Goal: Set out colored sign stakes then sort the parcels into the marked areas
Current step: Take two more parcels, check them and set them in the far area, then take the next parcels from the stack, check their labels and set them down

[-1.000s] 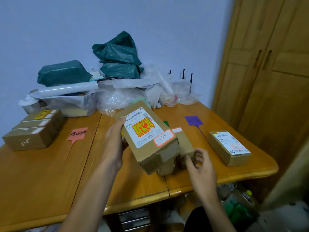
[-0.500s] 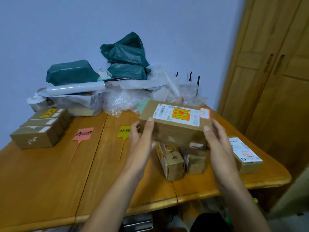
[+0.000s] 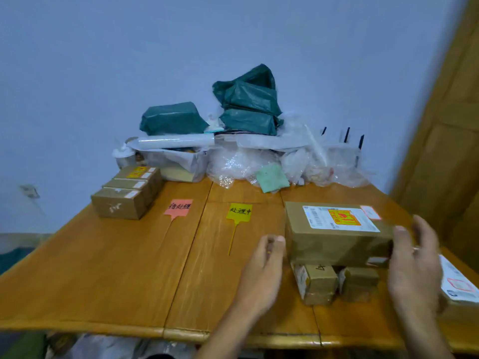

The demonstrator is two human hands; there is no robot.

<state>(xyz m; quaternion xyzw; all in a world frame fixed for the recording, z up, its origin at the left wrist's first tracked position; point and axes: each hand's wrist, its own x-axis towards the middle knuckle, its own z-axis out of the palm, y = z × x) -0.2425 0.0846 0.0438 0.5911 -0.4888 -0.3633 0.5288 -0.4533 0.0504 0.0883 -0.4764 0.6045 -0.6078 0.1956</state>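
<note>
A large brown parcel (image 3: 334,237) with a white label and a red-yellow sticker lies across two small brown boxes (image 3: 318,283) (image 3: 359,281) at the table's right front. My left hand (image 3: 261,273) is at its left end, fingers curled, just beside the box. Spread and blurred, my right hand (image 3: 414,265) is at its right end with the thumb by the corner. A yellow sign stake (image 3: 239,212) lies flat left of the parcel, and a pink sign stake (image 3: 178,207) lies further left.
Three brown boxes (image 3: 124,200) sit in a row at the back left of the wooden table (image 3: 103,275). Another labelled parcel (image 3: 458,283) lies at the far right edge. Green bags (image 3: 248,107) and clear plastic wrap pile against the wall. A wooden wardrobe (image 3: 445,151) stands at right.
The large parcel came down from mid-air onto the two small boxes. Both hands loosened from its ends. The view swung right and tilted up.
</note>
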